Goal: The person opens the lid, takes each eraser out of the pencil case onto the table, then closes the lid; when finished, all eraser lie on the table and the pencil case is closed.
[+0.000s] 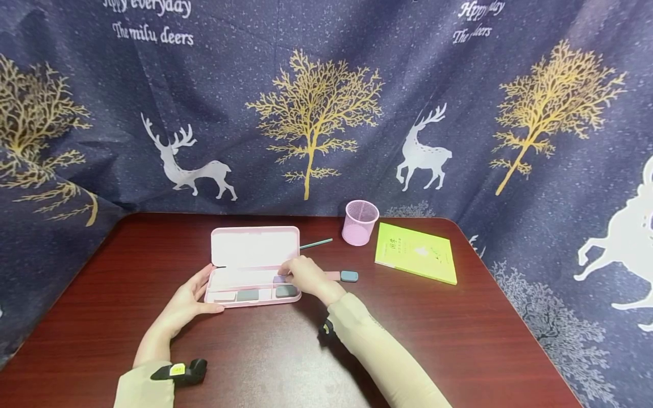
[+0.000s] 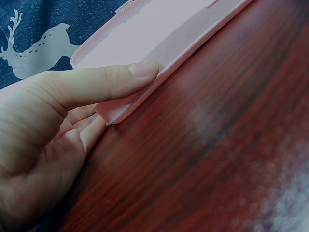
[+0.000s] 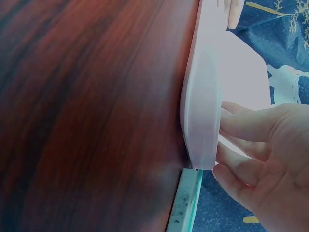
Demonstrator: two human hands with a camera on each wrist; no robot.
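Observation:
A pink pencil case [image 1: 255,247] lies on the table with its lid raised at the back. Its front compartment holds several small blocks, among them a grey-green block [image 1: 247,295] and a dark grey block [image 1: 286,291]. My left hand [image 1: 185,303] grips the left end of the case, and in the left wrist view its thumb [image 2: 116,83] lies over the rim. Into the right end reaches my right hand [image 1: 308,276], fingers bent, beside a lilac piece [image 1: 279,279]. The case wall hides the fingertips in the right wrist view; I cannot tell whether they pinch anything.
Right of the case lies a pink strip with a blue end piece [image 1: 349,276]. A thin teal stick [image 1: 317,244] sticks out behind it. Farther back stand a pink mesh cup [image 1: 359,224] and a flat yellow-green book [image 1: 415,253], near a dark printed cloth [image 1: 352,34].

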